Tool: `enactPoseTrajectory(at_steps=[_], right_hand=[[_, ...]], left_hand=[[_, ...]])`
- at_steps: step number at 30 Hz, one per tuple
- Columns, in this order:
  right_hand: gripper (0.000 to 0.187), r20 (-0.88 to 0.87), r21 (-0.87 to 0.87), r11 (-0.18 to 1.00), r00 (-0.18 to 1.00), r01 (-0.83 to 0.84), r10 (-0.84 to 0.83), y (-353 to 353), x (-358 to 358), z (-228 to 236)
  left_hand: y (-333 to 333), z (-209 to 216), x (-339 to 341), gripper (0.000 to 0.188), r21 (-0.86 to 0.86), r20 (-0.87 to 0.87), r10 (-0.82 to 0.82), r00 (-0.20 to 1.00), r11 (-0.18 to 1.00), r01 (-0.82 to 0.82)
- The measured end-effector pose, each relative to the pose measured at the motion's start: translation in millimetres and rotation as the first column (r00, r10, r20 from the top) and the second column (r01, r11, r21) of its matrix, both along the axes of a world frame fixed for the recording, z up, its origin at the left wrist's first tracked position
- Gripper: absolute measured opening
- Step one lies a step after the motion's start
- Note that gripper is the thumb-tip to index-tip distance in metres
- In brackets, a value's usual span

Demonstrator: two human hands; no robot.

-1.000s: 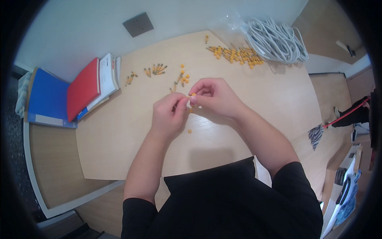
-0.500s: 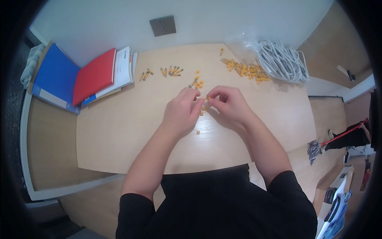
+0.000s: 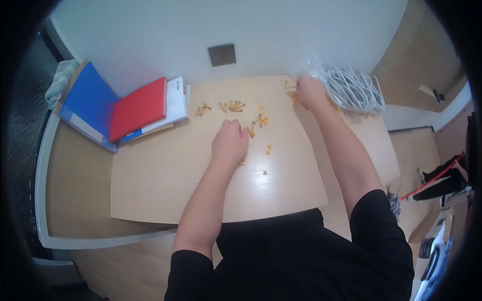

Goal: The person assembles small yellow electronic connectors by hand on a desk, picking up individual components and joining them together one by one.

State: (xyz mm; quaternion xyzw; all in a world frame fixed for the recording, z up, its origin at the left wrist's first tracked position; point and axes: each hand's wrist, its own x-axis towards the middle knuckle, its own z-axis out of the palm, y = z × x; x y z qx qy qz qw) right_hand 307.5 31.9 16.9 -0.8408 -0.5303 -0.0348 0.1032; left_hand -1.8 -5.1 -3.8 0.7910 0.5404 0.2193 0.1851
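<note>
Yellow pieces lie near both curled hands; I can't tell if they pinch any.

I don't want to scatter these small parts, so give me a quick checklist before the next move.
1. Right hand at the pile of yellow pieces: ok.
2. Piece gripped in the right hand: cannot tell, its fingertips are hidden.
3. Left hand clear of the red folder: ok.
4. Left hand empty: cannot tell, its grip is hidden.
5. Loose yellow bits gathered together: not ok, spread over the table.
</note>
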Motion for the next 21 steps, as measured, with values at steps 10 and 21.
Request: enactPoseTrajectory(at_steps=[10,21], right_hand=[[0.019,-0.110,0.092,0.996,0.994,0.017,-0.007,-12,-2,-9],[0.019,-0.803,-0.058,0.952,-0.580,0.299,0.133,-100,-77,-22]], left_hand=[[0,-2,-4,0.020,-0.062,-0.083,-0.090,0.993,0.994,0.085],[1,-7,-1,0.008,-0.023,-0.110,-0.069,0.992,0.998,0.067]])
